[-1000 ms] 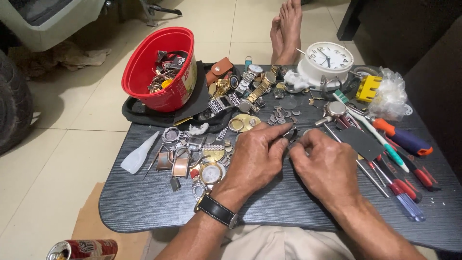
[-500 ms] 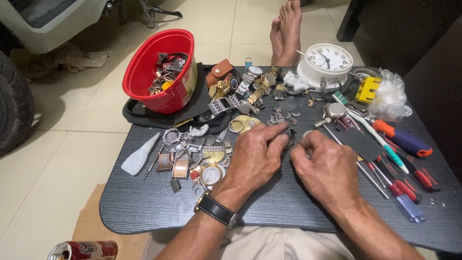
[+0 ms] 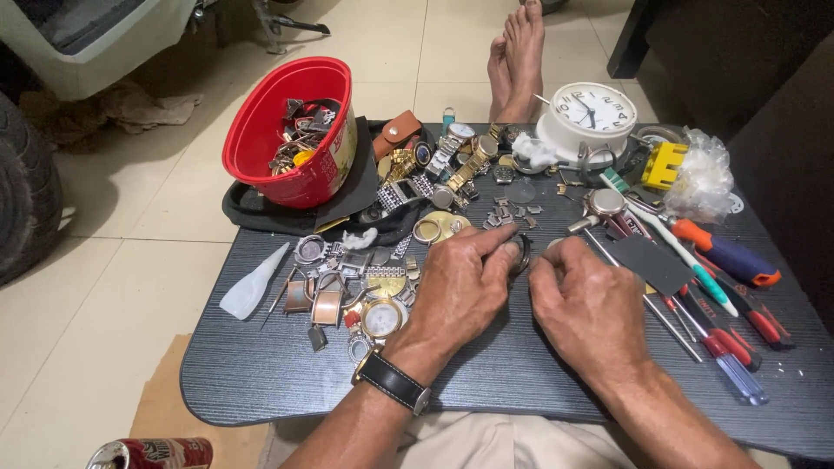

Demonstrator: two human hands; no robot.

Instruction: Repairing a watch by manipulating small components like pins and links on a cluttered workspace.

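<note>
Hands (image 3: 469, 287) (image 3: 591, 308) pinch small dark ring (image 3: 524, 252).

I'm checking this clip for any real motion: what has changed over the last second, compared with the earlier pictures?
Almost nothing. The left hand still pinches a small dark ring-shaped part at its fingertips, and the right hand stays close beside it; both have shifted only slightly. Nothing was picked up or let go. The red bucket, white clock, screwdrivers and loose watch parts lie as before.
</note>
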